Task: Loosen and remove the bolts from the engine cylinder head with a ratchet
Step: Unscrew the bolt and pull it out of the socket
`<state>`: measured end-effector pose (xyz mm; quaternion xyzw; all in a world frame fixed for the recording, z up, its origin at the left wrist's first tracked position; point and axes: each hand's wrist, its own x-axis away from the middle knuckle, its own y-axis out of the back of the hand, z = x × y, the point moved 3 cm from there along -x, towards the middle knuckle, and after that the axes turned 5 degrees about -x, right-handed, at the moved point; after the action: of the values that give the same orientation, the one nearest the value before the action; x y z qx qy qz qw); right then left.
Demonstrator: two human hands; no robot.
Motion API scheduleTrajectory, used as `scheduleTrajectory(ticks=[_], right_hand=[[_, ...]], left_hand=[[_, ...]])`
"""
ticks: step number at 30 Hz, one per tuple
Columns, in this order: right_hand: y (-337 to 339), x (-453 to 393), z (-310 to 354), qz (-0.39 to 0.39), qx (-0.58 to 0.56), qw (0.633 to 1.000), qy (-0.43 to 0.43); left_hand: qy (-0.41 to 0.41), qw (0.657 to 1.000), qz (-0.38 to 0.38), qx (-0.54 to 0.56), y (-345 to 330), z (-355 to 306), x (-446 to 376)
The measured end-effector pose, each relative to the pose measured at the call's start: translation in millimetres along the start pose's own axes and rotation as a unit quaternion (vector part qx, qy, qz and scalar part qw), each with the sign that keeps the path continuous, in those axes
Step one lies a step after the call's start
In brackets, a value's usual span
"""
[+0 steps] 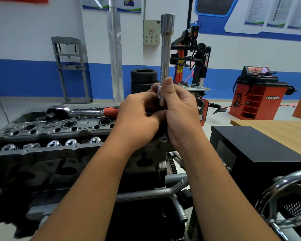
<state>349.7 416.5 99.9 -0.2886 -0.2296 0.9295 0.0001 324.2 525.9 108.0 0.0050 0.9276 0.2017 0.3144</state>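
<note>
Both your hands hold a long socket extension upright above the cylinder head.
Your right hand and left hand pinch the base of the extension; the ratchet lies on the cylinder head, left of your hands.

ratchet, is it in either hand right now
No, the ratchet lies on the cylinder head while both hands hold the upright extension bar.
</note>
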Motion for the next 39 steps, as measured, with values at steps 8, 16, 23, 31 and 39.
scheduleTrajectory(ticks=[8,16,23,31,39], right_hand=[[3.1,1.8,3.5,0.0,0.024,1.0,0.017],[2.7,-0.5,1.8,-0.018,-0.007,1.0,-0.005],[3.9,-0.5,0.1,-0.011,0.019,1.0,0.013],[1.2,-0.1,0.4,0.005,0.002,1.0,0.003],[3.1,0.1,0.2,-0.001,-0.007,1.0,0.001]], left_hand=[[0.024,0.997,-0.078,-0.015,2.8,5.6,1.9],[-0.003,1.0,-0.013,-0.01,0.7,0.3,1.5],[0.006,0.998,-0.065,-0.002,2.3,4.7,0.9],[0.008,0.999,-0.052,0.008,3.0,3.7,0.6],[0.009,0.999,-0.017,0.031,0.7,2.1,1.3]])
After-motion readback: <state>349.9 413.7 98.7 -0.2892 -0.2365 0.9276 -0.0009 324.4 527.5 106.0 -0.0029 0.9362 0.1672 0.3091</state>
